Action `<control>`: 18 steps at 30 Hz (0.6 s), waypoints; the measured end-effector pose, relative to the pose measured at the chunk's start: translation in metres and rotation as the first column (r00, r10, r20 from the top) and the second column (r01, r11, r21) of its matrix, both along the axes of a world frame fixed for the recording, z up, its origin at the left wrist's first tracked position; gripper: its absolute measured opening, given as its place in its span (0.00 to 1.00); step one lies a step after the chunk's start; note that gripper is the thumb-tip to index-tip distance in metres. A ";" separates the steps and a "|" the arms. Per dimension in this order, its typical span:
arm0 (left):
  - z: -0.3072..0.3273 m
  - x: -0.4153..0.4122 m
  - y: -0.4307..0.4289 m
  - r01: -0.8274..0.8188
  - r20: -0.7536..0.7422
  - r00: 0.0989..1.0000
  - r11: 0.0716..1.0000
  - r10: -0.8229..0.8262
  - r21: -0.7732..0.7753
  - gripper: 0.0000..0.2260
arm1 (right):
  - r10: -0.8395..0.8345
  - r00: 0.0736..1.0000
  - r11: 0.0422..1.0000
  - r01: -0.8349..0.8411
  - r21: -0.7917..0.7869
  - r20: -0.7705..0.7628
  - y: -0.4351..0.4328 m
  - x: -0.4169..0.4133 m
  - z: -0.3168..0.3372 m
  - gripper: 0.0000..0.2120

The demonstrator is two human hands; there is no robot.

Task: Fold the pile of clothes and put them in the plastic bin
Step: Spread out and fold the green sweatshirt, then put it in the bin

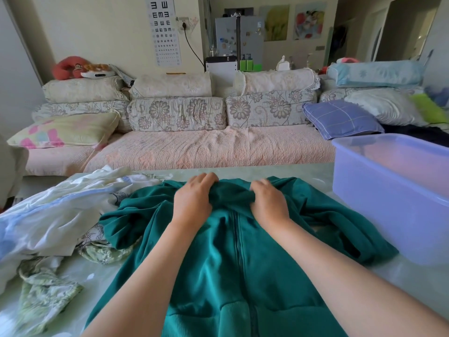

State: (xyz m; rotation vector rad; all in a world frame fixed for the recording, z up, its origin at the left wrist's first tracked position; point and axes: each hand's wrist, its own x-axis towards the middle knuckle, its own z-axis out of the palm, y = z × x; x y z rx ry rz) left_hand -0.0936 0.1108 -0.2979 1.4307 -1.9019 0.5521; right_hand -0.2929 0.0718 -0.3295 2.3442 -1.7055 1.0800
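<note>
We look down on a green zip jacket [243,263] spread front-up on a pale table [303,170], its zipper running away from us and its sleeves bunched out to either side. Both bare hands meet at the collar end. The left hand [194,198] lies knuckles-up with its fingers curled into the fabric. The right hand [268,203], just beside it, has its fingers bent round a raised fold of the same cloth. We cannot see either thumb.

The pile [60,210] of unfolded clothes, white, pale blue and floral, sits at the table's left, touching the jacket's left sleeve. The translucent bin [388,215] stands at the table's right, near the other sleeve. We cannot make out what shows through its walls. A cushioned sofa [194,147] lines the far side of the table.
</note>
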 end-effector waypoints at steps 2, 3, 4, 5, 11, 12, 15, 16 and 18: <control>0.009 0.002 -0.002 0.007 0.069 0.998 0.986 0.005 -0.169 0.20 | 0.073 0.994 0.984 -0.058 -0.168 0.082 -0.002 0.001 0.010 0.16; 0.009 0.003 -0.003 0.032 0.121 0.992 0.989 -0.015 -0.141 0.20 | 0.114 0.993 0.977 -0.104 -0.188 0.042 -0.003 -0.001 0.009 0.18; 0.007 0.004 -0.001 0.054 0.168 0.984 0.998 -0.051 -0.011 0.20 | 0.145 0.989 0.976 -0.149 -0.156 -0.041 -0.004 -0.005 0.004 0.18; 0.003 0.007 0.001 0.051 0.190 0.977 0.971 -0.097 0.236 0.19 | 0.177 0.973 0.980 -0.188 -0.061 -0.148 -0.004 -0.010 -0.003 0.18; -0.005 0.011 0.025 0.087 -0.081 0.996 0.225 -0.038 0.970 0.11 | 0.138 0.931 0.910 0.015 0.414 -0.337 0.014 -0.021 0.006 0.16; -0.003 0.008 0.022 0.162 -0.179 0.984 0.352 0.016 0.922 0.10 | 0.080 0.943 0.950 0.026 0.311 -0.324 0.014 -0.018 0.011 0.15; -0.007 0.000 0.009 0.211 -0.355 0.935 0.792 0.007 0.573 0.12 | 0.073 0.941 0.991 -0.029 0.134 -0.331 0.012 -0.007 0.008 0.14; -0.011 -0.004 0.006 0.192 -0.298 0.953 0.861 -0.050 0.471 0.10 | 0.114 0.920 0.985 -0.055 0.162 -0.376 0.012 -0.004 0.001 0.19; -0.027 -0.008 0.004 0.128 -0.043 0.991 0.847 -0.124 0.516 0.22 | 0.187 0.870 0.940 -0.023 0.340 -0.456 0.014 -0.002 -0.013 0.35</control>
